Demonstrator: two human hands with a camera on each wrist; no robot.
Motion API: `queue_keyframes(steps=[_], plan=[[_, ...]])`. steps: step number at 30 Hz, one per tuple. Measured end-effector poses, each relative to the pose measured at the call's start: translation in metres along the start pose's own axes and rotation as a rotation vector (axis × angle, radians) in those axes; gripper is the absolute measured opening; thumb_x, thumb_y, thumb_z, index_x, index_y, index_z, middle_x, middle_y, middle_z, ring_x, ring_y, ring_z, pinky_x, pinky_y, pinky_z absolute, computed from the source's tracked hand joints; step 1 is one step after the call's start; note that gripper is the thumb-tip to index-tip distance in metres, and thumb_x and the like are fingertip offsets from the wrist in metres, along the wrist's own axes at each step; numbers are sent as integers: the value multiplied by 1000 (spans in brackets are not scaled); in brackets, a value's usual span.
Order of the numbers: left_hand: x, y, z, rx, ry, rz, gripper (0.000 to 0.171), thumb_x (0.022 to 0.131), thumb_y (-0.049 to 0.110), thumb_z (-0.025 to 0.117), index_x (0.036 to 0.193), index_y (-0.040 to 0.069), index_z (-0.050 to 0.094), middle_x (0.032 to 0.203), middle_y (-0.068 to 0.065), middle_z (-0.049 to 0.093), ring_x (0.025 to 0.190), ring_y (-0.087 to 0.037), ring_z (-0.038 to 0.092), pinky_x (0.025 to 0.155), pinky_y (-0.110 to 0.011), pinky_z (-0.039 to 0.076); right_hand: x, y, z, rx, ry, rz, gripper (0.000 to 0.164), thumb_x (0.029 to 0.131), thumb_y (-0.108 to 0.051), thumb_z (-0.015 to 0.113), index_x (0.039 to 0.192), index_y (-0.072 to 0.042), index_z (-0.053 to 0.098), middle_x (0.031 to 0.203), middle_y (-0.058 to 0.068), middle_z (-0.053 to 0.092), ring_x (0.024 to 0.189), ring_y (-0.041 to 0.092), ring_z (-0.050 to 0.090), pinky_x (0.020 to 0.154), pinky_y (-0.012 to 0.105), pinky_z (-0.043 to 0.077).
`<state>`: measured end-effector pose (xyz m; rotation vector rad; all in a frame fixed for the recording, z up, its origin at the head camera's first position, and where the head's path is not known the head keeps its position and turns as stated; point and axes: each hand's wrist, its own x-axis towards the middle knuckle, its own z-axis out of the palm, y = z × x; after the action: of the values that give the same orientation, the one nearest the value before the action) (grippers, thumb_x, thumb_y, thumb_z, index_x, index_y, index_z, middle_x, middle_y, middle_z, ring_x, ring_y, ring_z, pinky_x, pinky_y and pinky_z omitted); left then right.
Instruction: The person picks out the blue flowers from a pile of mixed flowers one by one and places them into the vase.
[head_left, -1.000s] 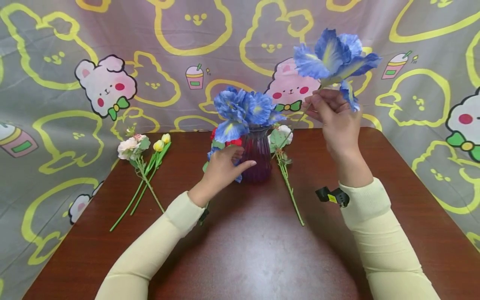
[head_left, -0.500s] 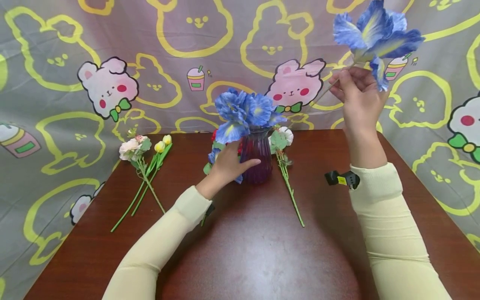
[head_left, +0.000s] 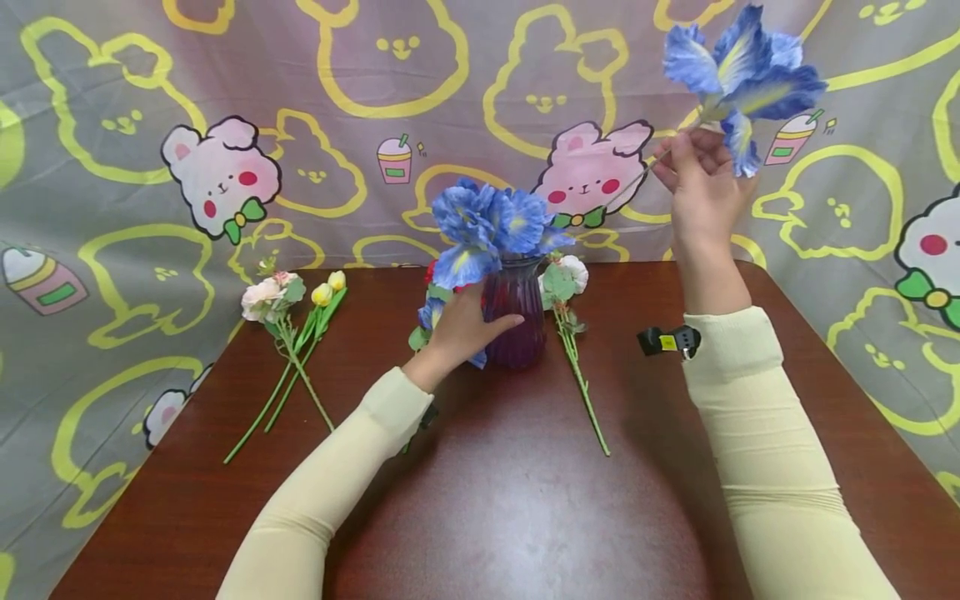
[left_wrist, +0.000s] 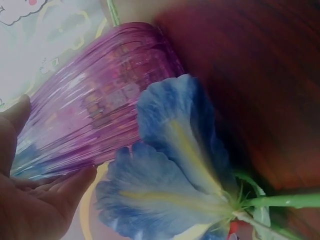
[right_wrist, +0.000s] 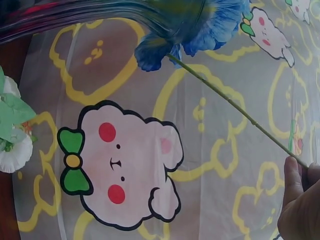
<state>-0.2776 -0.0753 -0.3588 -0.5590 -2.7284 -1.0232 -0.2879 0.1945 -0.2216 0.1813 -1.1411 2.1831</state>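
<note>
With fingertips and thumb, my right hand (head_left: 708, 187) pinches the thin stem of a blue artificial iris (head_left: 742, 75) just below its bloom, high at the right. That stem (right_wrist: 225, 97) slants down to the left, its lower end overlapping the blue blooms in the right wrist view. A ribbed purple glass vase (head_left: 517, 312) stands upright on the table, holding several blue irises (head_left: 491, 225). My left hand (head_left: 457, 329) grips the vase from its left side, thumb across the front; the left wrist view shows the vase (left_wrist: 100, 95) between thumb and fingers.
Left on the brown table (head_left: 525, 483) lie a pale pink flower stem (head_left: 262, 300) and yellow tulips (head_left: 322, 293). A white flower stem (head_left: 572, 354) lies right of the vase. Red and blue flowers (head_left: 431, 312) lie partly hidden behind my left hand. A patterned curtain (head_left: 300, 50) hangs behind.
My right hand has carried the iris up and right, then slightly back left. My left hand has moved right onto the vase and now holds it.
</note>
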Motion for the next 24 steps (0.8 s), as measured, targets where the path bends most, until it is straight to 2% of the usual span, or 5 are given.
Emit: queue_keyframes(steps=[7,16,24], plan=[[1,-4,3,13,21,26,88,85,47,72,147,-3,36,140,-21,49,125,-35,50,100,-47,42,2,0,5,0,9,-17,21,80,-8,79,88,2,62,83,15,68,76,25,65,69,29,57],[2,-5,2,29,18,23,88,85,48,72,146,-5,37,139,-23,49,123,-36,51,100,-47,43,1,-6,14,63,11,31,19,80,-8,78,90,1,64,83,15,67,79,26,66,72,30,57],[2,-4,2,28,15,34,88,86,48,71,146,-5,36,135,-25,53,118,-36,56,97,-46,46,-3,9,22,-14,-47,19,16,84,-8,75,91,-1,63,86,14,67,82,24,64,78,30,55]])
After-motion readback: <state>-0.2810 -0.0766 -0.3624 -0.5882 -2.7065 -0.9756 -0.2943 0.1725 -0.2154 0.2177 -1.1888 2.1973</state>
